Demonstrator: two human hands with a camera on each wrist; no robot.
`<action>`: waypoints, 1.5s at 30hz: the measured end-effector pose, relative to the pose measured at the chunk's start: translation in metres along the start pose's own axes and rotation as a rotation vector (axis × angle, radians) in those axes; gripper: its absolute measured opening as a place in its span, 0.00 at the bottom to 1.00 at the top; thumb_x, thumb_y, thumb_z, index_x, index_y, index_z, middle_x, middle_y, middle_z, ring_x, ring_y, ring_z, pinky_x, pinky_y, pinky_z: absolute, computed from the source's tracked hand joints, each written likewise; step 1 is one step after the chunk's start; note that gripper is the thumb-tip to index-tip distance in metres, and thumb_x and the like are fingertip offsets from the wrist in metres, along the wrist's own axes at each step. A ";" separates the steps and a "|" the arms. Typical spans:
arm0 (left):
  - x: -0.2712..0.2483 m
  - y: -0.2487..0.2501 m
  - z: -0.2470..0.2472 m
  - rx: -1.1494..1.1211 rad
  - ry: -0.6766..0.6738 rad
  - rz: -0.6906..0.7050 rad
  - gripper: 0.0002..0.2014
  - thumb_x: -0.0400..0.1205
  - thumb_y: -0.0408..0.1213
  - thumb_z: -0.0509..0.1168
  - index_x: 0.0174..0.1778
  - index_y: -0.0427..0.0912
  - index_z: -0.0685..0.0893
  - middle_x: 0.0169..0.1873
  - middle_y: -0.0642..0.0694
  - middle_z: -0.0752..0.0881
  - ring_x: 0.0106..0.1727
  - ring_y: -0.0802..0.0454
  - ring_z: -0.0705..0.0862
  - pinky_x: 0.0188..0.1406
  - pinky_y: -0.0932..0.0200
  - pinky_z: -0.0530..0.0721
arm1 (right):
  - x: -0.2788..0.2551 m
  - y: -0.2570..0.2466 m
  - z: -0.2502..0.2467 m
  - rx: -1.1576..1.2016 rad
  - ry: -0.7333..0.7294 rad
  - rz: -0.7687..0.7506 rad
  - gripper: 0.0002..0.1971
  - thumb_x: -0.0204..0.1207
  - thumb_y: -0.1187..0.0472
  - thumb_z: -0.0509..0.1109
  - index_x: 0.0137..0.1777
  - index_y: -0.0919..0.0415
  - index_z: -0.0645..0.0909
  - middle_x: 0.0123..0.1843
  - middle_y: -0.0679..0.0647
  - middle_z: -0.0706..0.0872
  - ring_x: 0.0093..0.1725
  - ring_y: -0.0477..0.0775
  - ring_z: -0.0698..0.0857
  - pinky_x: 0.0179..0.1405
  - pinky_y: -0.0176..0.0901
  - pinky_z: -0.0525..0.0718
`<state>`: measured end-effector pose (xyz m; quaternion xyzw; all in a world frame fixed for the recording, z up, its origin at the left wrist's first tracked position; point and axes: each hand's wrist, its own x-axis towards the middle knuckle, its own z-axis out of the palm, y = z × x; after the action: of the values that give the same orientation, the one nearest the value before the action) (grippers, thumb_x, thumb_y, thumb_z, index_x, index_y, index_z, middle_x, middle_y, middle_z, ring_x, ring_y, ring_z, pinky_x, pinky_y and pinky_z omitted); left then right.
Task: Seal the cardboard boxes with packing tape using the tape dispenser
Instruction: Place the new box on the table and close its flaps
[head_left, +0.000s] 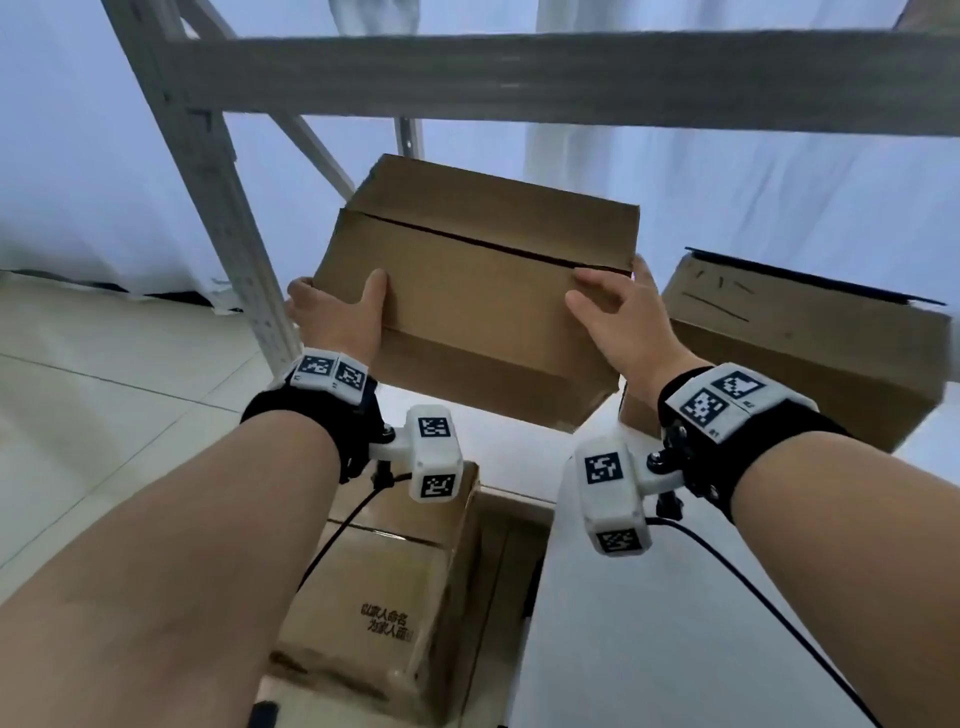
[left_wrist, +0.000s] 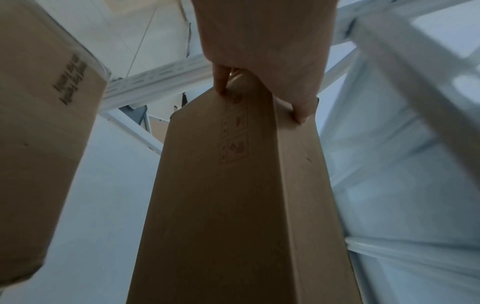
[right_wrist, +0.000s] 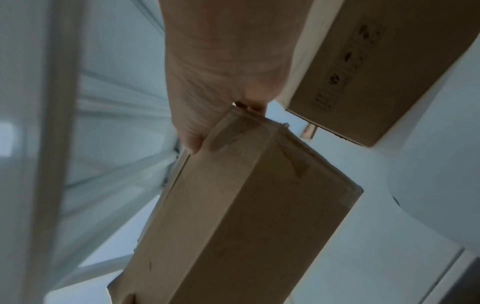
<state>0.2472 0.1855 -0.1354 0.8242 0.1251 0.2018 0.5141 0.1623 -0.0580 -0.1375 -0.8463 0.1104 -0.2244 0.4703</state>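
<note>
Mid-frame, held aloft: cardboard box (head_left: 467, 291), flaps closed along an untaped seam; left hand (head_left: 337, 312) clamped on its left end, right hand (head_left: 618, 317) on its right end — second box (head_left: 789, 353) at right on the white surface (head_left: 727, 623).

Both forearms stretched fwd; left hand (head_left: 337, 312) & right hand (head_left: 615, 314) clamp opposite ends of a box (head_left: 467, 306), thumbs on top.
</note>
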 end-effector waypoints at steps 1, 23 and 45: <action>-0.012 0.011 -0.012 0.004 -0.006 -0.015 0.38 0.73 0.61 0.68 0.69 0.37 0.68 0.66 0.39 0.75 0.61 0.39 0.80 0.56 0.52 0.78 | -0.011 -0.014 -0.015 0.002 0.003 -0.002 0.18 0.76 0.47 0.71 0.66 0.44 0.81 0.84 0.51 0.52 0.78 0.52 0.67 0.76 0.53 0.70; -0.247 0.045 -0.048 0.388 -0.527 0.081 0.41 0.77 0.62 0.63 0.75 0.33 0.61 0.70 0.33 0.71 0.68 0.33 0.75 0.63 0.45 0.74 | -0.214 0.012 -0.217 -0.275 -0.052 0.372 0.18 0.77 0.50 0.72 0.66 0.51 0.82 0.70 0.57 0.76 0.66 0.59 0.77 0.67 0.50 0.76; -0.364 0.108 0.037 0.708 -0.973 1.044 0.39 0.81 0.68 0.46 0.84 0.56 0.42 0.83 0.47 0.35 0.83 0.49 0.34 0.81 0.43 0.34 | -0.242 0.048 -0.275 -0.333 -0.076 0.268 0.30 0.84 0.52 0.63 0.83 0.56 0.59 0.81 0.57 0.66 0.79 0.56 0.65 0.75 0.45 0.64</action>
<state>-0.0584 -0.0422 -0.1276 0.8864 -0.4591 -0.0176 0.0575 -0.1813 -0.1924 -0.1196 -0.8979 0.2397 -0.1063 0.3535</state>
